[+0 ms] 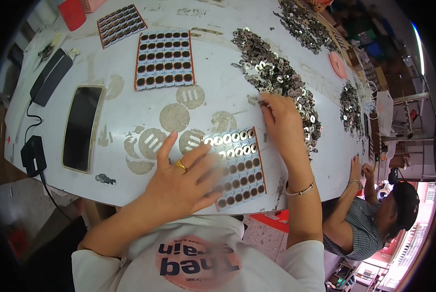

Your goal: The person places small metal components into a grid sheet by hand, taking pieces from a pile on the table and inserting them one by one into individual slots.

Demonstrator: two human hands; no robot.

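My left hand (181,182), with a gold ring, is spread over the left side of a panel (242,168) of small round cells. Its thumb and fingers are apart; the fingertips are blurred by motion. On this panel the two far rows hold shiny metal pieces (236,137), and the nearer rows show dark round spots. At the near edge of a long heap of small metal pieces (276,73) is my right hand (282,119), its fingers bent together. Whatever they pinch is too small or hidden to make out.
Two more panels, one near (164,59) and one farther (121,25), lie at the back left. A phone (84,127), a black device (51,77) and a cabled black box (34,155) lie left. More metal heaps (305,24) and a pink oval thing (338,65) lie right. Another person (368,219) sits there.
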